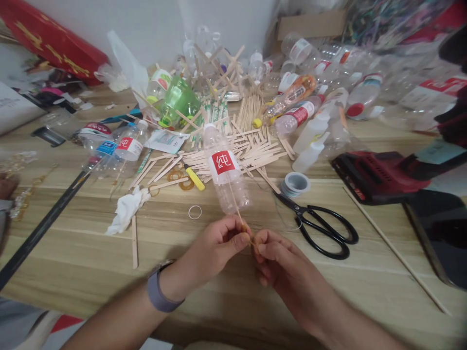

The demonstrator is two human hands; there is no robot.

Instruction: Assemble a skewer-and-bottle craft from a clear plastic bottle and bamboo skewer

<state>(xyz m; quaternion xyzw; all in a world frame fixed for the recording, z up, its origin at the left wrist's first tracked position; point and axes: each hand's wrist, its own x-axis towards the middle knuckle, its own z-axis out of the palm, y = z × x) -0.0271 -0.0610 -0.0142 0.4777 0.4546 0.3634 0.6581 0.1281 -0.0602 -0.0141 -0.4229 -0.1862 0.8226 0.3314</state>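
Note:
My left hand [229,243], with a grey watch strap on its wrist, pinches a thin wooden stick [235,204] near its lower end. Fingers of my right hand [277,255] are closed on a small yellowish rubber band [252,241] looped at that end of the stick; the fingertips partly hide it. Just beyond both hands lies a clear plastic bottle [223,163] with a red and white label, its cap pointing away from me. The stick's far end passes in front of the bottle. Black-handled scissors [310,218] rest to the right of my right hand.
Flat wooden sticks [251,155] are heaped behind the bottle. A yellow-handled screwdriver [195,178], crumpled tissue [127,209] and grey tape roll [296,183] lie around. Many plastic bottles [365,95] fill the back right. A red power tool [383,175] stands right; another person's hand [8,187] shows at far left.

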